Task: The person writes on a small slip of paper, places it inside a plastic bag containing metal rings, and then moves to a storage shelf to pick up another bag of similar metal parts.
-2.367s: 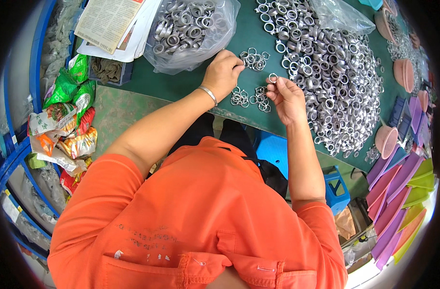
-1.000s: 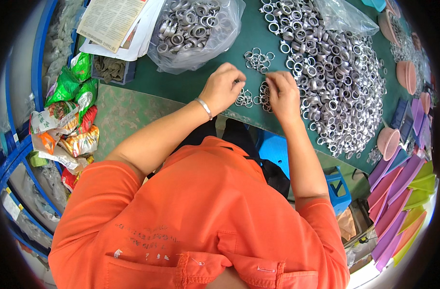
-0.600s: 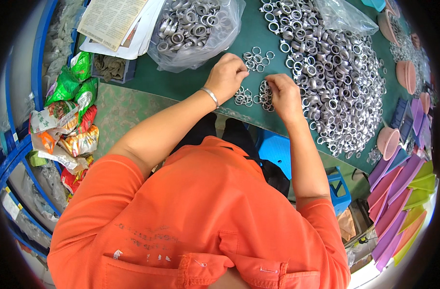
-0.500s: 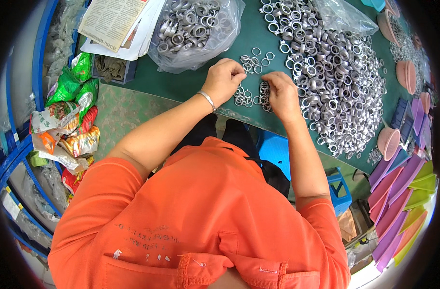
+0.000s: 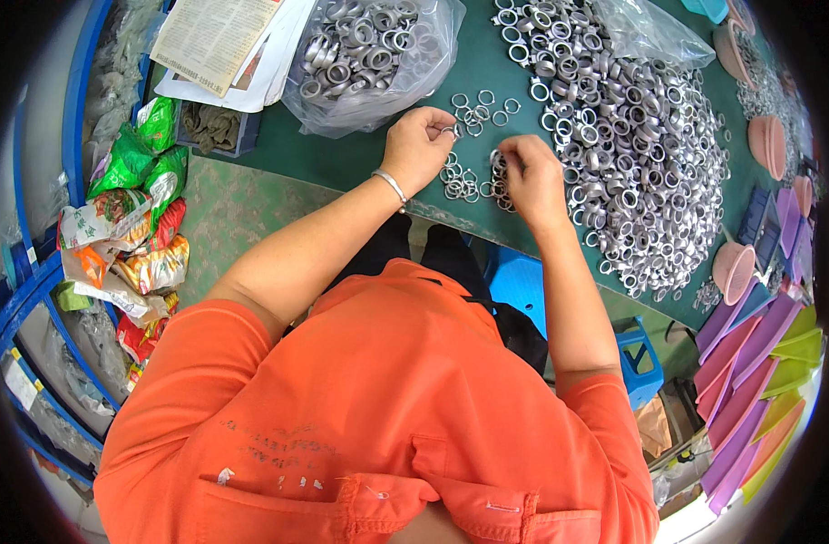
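The left hand (image 5: 421, 145) was curled, its fingertips pinched on a small thin metal ring (image 5: 449, 132) just above the table; a silver bangle (image 5: 394, 186) circled its wrist. The right hand (image 5: 529, 174) lay knuckles-up beside it, fingers bent down onto a small cluster of thin rings (image 5: 473, 179) between the 2 hands; whether it gripped one I could not tell, since the fingers hid their tips. A few more loose thin rings (image 5: 476, 109) lay scattered just beyond the left hand.

All of this sat on a green table (image 5: 342, 159). To the right of the right hand spread a large heap of thicker silver rings (image 5: 632, 154), reaching toward the far edge, with a crumpled clear bag (image 5: 655, 36) lying on its upper part. Beyond the left hand stood a clear plastic bag of similar rings (image 5: 365, 54), open at the top. Left of that bag lay a folded newspaper (image 5: 217, 36) on white sheets, with a small dark tray (image 5: 213, 131) below it.

Pink bowls (image 5: 732, 267) stood along the table's right side, near purple and yellow trays (image 5: 750, 390). Colourful snack packets (image 5: 129, 227) were piled at the left, beside blue frames (image 5: 34, 290). A blue stool (image 5: 519, 281) showed beneath the person, who wore an orange shirt (image 5: 378, 417).
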The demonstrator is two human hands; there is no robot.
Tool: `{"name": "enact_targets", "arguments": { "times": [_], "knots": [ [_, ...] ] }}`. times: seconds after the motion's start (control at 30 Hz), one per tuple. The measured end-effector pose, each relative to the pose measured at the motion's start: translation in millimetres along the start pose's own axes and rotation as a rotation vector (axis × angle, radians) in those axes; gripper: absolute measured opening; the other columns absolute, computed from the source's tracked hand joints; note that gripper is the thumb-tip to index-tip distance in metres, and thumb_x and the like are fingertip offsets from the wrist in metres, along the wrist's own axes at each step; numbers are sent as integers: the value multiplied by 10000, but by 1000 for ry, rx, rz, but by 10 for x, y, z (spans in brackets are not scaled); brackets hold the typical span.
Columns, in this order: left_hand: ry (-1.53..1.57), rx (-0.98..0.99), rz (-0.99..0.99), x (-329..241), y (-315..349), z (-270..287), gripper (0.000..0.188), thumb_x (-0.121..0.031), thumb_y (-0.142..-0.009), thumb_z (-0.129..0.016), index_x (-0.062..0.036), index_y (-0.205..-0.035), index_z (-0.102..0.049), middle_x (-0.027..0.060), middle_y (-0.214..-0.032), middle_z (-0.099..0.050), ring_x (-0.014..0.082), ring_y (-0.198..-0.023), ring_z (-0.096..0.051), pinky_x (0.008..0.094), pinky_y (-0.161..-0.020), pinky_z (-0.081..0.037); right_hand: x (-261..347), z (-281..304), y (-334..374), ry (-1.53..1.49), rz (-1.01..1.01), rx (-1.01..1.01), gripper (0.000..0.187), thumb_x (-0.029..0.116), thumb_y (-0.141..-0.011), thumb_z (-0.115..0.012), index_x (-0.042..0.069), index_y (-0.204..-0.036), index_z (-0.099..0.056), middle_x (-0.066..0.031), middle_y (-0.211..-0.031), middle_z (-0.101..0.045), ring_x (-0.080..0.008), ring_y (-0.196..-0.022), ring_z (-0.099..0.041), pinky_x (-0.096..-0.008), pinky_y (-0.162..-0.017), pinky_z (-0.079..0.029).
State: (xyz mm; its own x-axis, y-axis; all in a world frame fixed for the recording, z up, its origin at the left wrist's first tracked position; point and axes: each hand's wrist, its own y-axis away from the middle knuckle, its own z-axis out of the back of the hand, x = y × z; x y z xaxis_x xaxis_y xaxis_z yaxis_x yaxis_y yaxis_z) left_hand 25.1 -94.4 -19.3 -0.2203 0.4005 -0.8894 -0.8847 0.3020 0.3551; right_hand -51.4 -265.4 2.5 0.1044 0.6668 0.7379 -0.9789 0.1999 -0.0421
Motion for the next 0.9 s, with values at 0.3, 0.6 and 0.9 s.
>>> {"name": "enact_targets", "arguments": {
  "times": [0.3, 0.6, 0.9],
  "knots": [
    [156, 130, -15, -100, 34, 2, 206, 51, -808, -605, 36, -1012, -579, 88, -917, -635, 123, -803, -623, 240, -743, -522, 263, -164, -107, -161, 61, 4, 232, 19, -698, -685, 29, -922, -623, -110, -856, -606, -313, -803, -588, -374, -709, -484],
    [445, 166, 182, -313, 99, 13, 201, 19, -814, -623, 46, -1008, -573, 103, -916, -633, 151, -826, -639, 247, -721, -541, 211, -116, -28, -744, -513, 136, 92, -36, -836, -580, -32, -924, -606, -98, -861, -654, -108, -717, -622, -232, -621, -516],
    [93, 130, 86, -223, 123, 145, 124, -39, -797, -662, 21, -906, -654, 37, -836, -646, 78, -706, -604, 204, -629, -493, 106, -6, 98, -1352, -628, 61, 119, -57, -833, -586, -8, -937, -553, -160, -922, -642, -185, -767, -645, -249, -653, -544]
  ]
}}
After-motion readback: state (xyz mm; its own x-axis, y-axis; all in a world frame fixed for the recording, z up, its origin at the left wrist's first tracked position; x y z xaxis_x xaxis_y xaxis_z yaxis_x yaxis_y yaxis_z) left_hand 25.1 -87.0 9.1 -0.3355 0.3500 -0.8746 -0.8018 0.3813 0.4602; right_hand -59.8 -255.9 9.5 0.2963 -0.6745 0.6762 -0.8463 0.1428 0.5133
